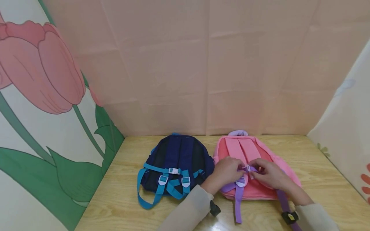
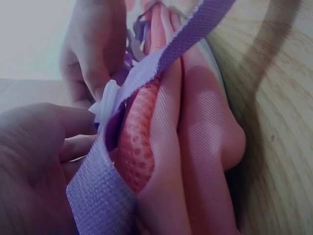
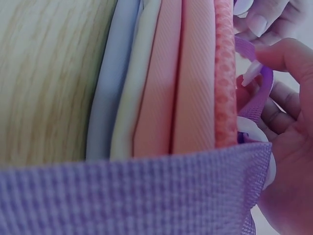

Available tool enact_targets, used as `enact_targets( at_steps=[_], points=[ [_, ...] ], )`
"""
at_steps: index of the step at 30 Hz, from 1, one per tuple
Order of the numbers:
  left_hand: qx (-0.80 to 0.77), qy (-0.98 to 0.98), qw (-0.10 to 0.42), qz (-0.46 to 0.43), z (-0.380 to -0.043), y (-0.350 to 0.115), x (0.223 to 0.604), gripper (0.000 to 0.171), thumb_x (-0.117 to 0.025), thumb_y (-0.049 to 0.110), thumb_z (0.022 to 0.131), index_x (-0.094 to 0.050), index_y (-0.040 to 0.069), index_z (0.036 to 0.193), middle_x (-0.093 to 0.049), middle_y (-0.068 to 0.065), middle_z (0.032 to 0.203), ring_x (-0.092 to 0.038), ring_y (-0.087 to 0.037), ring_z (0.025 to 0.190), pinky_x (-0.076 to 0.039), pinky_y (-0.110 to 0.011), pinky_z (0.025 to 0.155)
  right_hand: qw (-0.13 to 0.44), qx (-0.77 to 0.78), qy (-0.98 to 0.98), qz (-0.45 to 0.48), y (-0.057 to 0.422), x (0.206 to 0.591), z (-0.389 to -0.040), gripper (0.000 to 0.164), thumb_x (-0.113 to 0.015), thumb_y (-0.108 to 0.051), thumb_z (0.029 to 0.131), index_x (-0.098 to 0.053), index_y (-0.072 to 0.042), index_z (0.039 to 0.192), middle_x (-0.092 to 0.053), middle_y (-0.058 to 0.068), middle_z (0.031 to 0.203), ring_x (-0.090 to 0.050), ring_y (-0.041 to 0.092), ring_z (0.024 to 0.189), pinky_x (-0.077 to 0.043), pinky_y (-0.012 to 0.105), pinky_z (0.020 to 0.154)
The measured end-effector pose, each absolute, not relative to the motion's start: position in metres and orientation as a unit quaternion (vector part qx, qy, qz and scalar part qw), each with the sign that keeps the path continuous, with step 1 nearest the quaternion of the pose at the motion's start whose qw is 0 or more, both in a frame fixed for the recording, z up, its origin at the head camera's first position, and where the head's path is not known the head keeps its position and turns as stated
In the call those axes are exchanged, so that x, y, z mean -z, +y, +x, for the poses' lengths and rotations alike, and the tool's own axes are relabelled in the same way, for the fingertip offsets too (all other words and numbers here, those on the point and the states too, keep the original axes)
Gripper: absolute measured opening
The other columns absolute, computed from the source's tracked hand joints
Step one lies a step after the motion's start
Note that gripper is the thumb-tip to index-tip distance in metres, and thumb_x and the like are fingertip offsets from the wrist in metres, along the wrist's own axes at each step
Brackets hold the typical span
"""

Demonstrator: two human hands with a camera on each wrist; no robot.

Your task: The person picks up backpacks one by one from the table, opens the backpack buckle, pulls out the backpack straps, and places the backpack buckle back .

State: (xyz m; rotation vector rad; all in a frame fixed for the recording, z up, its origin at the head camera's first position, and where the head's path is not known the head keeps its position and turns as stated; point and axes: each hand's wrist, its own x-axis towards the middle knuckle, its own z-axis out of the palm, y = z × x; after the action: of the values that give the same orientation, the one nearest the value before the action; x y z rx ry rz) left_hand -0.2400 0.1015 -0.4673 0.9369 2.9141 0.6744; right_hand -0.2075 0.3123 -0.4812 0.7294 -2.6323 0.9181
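Note:
A pink backpack [image 1: 277, 189] lies on the table with its strap side up. Over its back panel, my left hand [image 1: 229, 170] pinches one side of a purple chest strap at a small white buckle [image 1: 248, 168]. From the other side my right hand [image 1: 270, 175] pinches the same purple chest strap between thumb and fingers. In the right wrist view, a white buckle piece [image 3: 252, 73] shows beside my right thumb. Purple shoulder straps [image 1: 238, 205] hang down toward the front, one through a white adjuster [image 1: 241, 182]. Fingers partly hide the buckle.
Left of the pink one sits a navy backpack [image 1: 179, 150] with teal straps and a white chest buckle [image 1: 173, 171]. The wooden table [image 1: 115, 205] meets a plain pinkish backdrop behind; a tulip-printed panel [image 1: 60, 70] stands at the left.

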Motion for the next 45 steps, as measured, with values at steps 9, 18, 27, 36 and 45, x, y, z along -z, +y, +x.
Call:
enact_targets(
  at_steps=[9, 18, 27, 36, 45],
  points=[
    [-0.191, 0.94, -0.002, 0.282, -0.239, 0.112, 0.465, 0.027, -0.079, 0.042, 0.087, -0.075, 0.033, 0.112, -0.069, 0.022, 0.098, -0.053, -0.001, 0.09, -0.044, -0.02, 0.081, 0.126, -0.336, -0.9, 0.246, 0.314, 0.479, -0.206, 0.024, -0.081, -0.009, 0.084, -0.071, -0.017, 0.104, -0.062, -0.014, 0.084, -0.055, 0.0, 0.074, -0.048, 0.023, 0.06],
    [-0.185, 0.945, -0.014, 0.27, -0.235, 0.119, 0.462, 0.026, -0.079, 0.046, 0.086, -0.075, 0.031, 0.107, -0.067, 0.02, 0.09, -0.053, 0.0, 0.084, -0.044, -0.017, 0.078, 0.12, -0.326, -0.906, 0.241, 0.317, 0.478, -0.205, 0.024, -0.081, -0.009, 0.084, -0.071, -0.015, 0.105, -0.064, -0.014, 0.087, -0.056, -0.001, 0.077, -0.049, 0.024, 0.064],
    [-0.188, 0.944, -0.015, 0.27, -0.236, 0.122, 0.463, 0.02, -0.08, 0.044, 0.086, -0.075, 0.033, 0.101, -0.067, 0.022, 0.089, -0.056, 0.002, 0.084, -0.043, -0.016, 0.076, 0.116, -0.325, -0.908, 0.239, 0.321, 0.477, -0.203, 0.023, -0.081, -0.009, 0.085, -0.071, -0.014, 0.105, -0.066, -0.014, 0.089, -0.058, -0.001, 0.08, -0.053, 0.026, 0.067],
    [-0.201, 0.942, -0.003, 0.27, -0.237, 0.122, 0.462, 0.017, -0.08, 0.039, 0.087, -0.073, 0.03, 0.099, -0.064, 0.02, 0.086, -0.053, 0.003, 0.078, -0.043, -0.015, 0.073, 0.125, -0.327, -0.903, 0.248, 0.327, 0.479, -0.203, 0.026, -0.082, -0.006, 0.083, -0.072, -0.011, 0.106, -0.07, -0.008, 0.093, -0.063, 0.001, 0.086, -0.059, 0.031, 0.07],
    [-0.198, 0.939, -0.004, 0.28, -0.24, 0.12, 0.465, 0.014, -0.081, 0.036, 0.087, -0.071, 0.03, 0.094, -0.06, 0.02, 0.079, -0.051, 0.002, 0.072, -0.04, -0.016, 0.067, 0.126, -0.326, -0.903, 0.251, 0.329, 0.476, -0.201, 0.024, -0.081, -0.006, 0.084, -0.072, -0.012, 0.105, -0.072, -0.006, 0.096, -0.066, 0.002, 0.09, -0.059, 0.032, 0.074]
  ],
)
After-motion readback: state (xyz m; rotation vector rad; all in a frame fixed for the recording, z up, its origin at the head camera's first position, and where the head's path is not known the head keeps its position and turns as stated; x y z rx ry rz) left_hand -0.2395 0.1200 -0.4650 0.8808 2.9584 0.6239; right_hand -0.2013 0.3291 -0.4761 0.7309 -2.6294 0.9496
